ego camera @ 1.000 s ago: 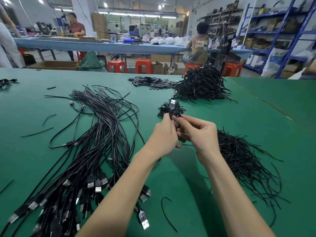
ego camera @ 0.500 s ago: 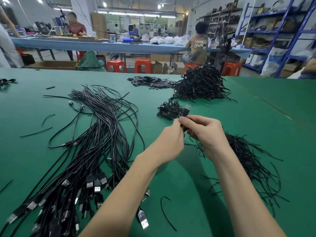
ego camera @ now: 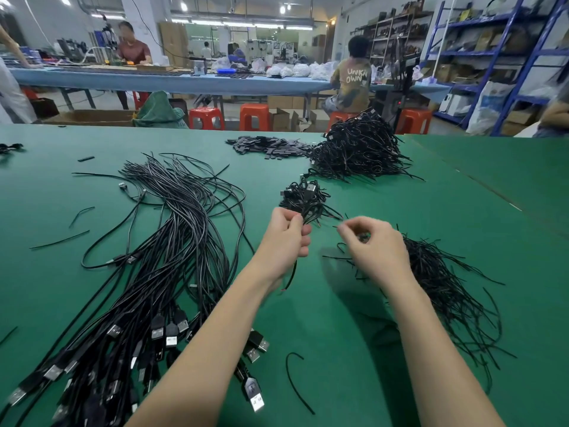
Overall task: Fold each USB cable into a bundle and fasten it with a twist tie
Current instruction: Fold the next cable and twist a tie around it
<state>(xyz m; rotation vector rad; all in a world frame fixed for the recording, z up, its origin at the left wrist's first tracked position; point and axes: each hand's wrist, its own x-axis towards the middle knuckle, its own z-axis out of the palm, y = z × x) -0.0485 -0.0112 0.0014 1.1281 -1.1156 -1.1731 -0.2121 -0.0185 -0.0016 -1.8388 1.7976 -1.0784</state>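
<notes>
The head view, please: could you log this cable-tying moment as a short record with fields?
surface: green table mat
left hand: pinches a folded black USB cable bundle, its tail hanging below the palm
right hand: fingers curled above the loose heap of black twist ties; any tie in them is blurred
untied stock: long black USB cables, left
finished pile: tied black bundles, far side

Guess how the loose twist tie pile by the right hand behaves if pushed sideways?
The twist tie pile would probably spread, not slide as one: strands splay loosely. They look thin and light, likely snagging each other. Bent ends suggest they hold shape.
</notes>
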